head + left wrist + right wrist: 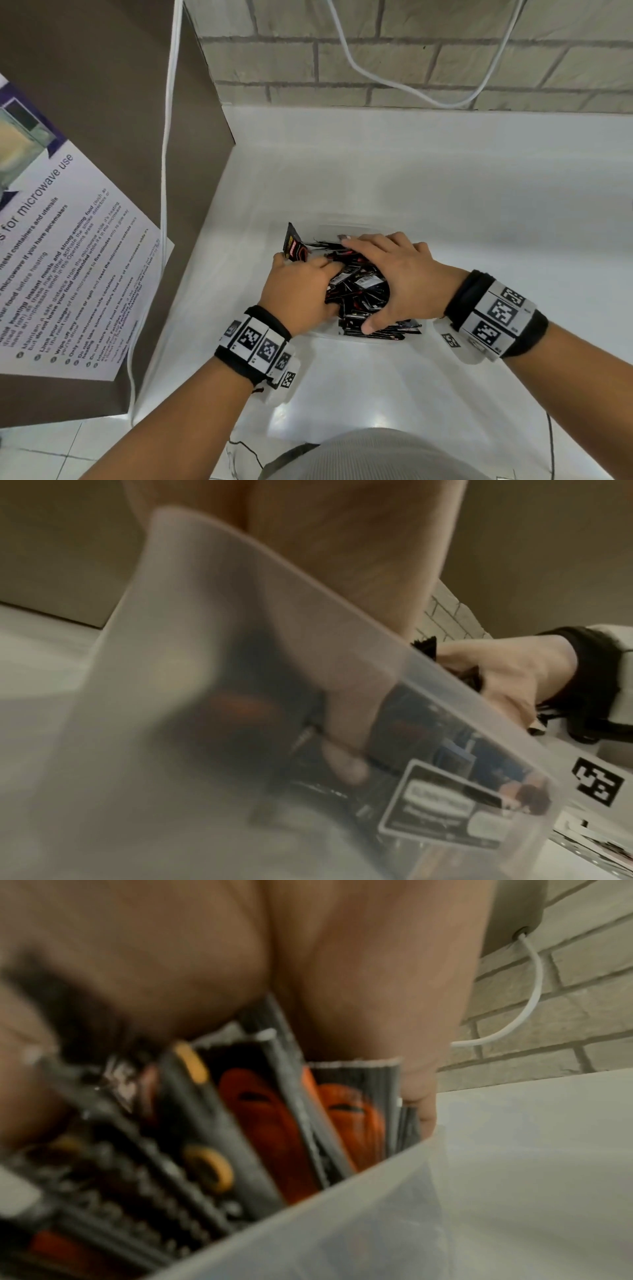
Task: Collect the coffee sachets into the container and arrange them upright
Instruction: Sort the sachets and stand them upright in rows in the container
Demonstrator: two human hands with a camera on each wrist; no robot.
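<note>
White counter [445, 178] carries our translucent container [346, 229], mostly hidden beneath us. Our left hand [298, 291] and right hand [397, 274] clasp the jumbled coffee sachets [359, 291] inside; fingertips buried.

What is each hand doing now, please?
Left hand: grips the sachets in the container.
Right hand: holds the same sachets, thumb curled at the near side.

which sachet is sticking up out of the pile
The coffee sachet at the container's far-left edge, just beyond the left hand; the rest lie bunched between both hands.
</note>
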